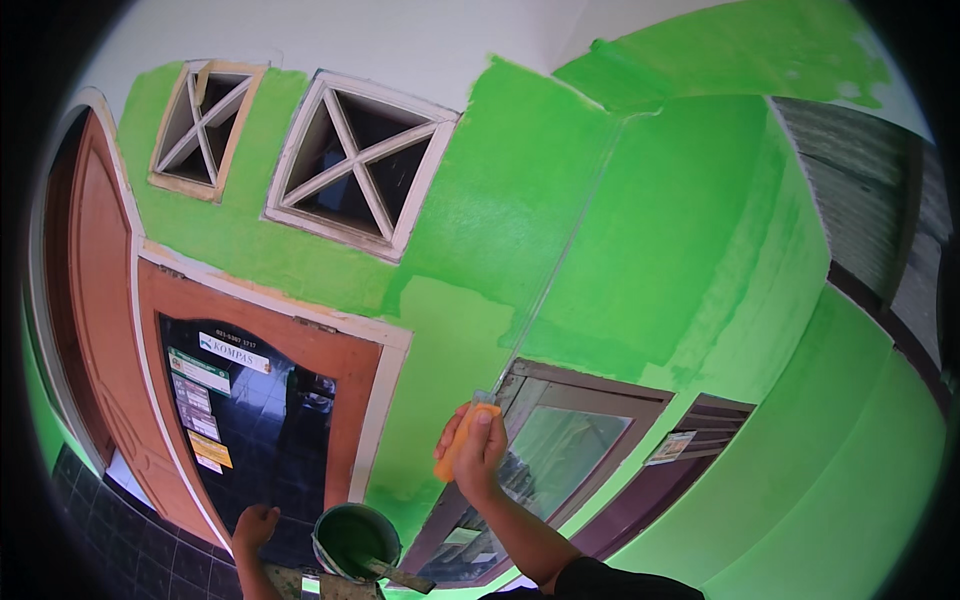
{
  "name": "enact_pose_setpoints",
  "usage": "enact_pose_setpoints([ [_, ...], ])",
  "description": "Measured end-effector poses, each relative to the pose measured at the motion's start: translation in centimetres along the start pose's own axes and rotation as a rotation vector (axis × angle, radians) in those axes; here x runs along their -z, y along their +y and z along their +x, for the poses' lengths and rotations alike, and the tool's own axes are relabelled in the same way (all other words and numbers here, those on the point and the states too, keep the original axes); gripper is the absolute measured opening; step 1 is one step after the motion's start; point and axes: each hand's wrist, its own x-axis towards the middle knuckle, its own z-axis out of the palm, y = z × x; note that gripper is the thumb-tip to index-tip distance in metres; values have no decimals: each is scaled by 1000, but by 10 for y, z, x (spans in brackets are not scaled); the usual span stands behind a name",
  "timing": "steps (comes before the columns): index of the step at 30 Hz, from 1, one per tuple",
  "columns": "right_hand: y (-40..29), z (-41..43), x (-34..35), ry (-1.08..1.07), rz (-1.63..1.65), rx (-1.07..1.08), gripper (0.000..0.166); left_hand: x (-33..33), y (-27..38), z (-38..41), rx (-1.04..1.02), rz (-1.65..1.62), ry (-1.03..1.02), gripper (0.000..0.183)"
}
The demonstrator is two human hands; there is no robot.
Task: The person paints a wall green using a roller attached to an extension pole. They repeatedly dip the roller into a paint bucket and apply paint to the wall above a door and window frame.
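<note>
My right hand grips the orange handle of a tool and holds it upright near the wall corner. The tool's pale, translucent end meets the corner just above a grey window frame; its exact kind is unclear. At the lower left, my left hand is loosely curled, and whether it holds anything cannot be told. To its right stands an open bucket of dark green paint, with a paint-smeared flat stick or brush handle across its rim. Fresh, darker green covers the upper wall over lighter green.
Two white-framed vents with crossed bars sit above a brown door with dark glass bearing stickers. A grey-framed window is at the right of the corner. An arched wooden door stands far left, over dark floor tiles.
</note>
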Motion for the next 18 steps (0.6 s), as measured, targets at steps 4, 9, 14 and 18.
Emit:
enact_pose_setpoints([
  [4,2,-13,4,-3,17,56,45,3,13,-5,-56,45,23,44],
  [9,0,-12,-4,3,-4,-17,44,7,18,-8,4,15,11,43],
  [14,-7,14,-9,31,-34,-101,44,4,13,-3,36,-24,-7,43],
  [18,-15,5,-15,33,-4,-84,45,-2,0,1,23,-10,20,44],
])
